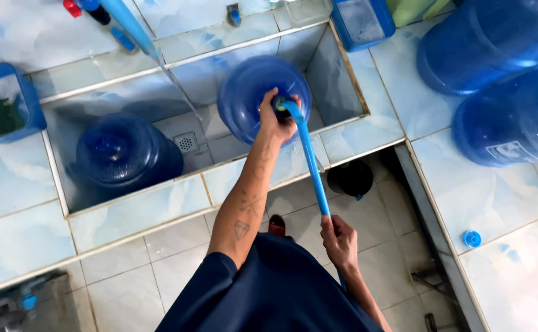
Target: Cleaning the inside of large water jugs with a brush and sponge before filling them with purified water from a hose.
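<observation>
A large blue water jug (pixel 247 92) lies tilted in the tiled sink basin (pixel 336 80), its neck towards me. My left hand (pixel 275 120) grips the neck. A long blue rod (pixel 311 163) runs from the jug's mouth back to my right hand (pixel 338 238), which is closed around its lower end. A second blue jug (pixel 124 154) rests at the left of the same basin.
A blue pipe (pixel 127 24) at the top pours a thin stream of water into the basin near the drain (pixel 185 142). Two more jugs (pixel 484 43) (pixel 515 120) lie on the right counter, with a blue cap (pixel 471 238) nearby. Blue tubs (pixel 1 101) (pixel 361 21) sit on the counter. Under it is a black bucket (pixel 350 178).
</observation>
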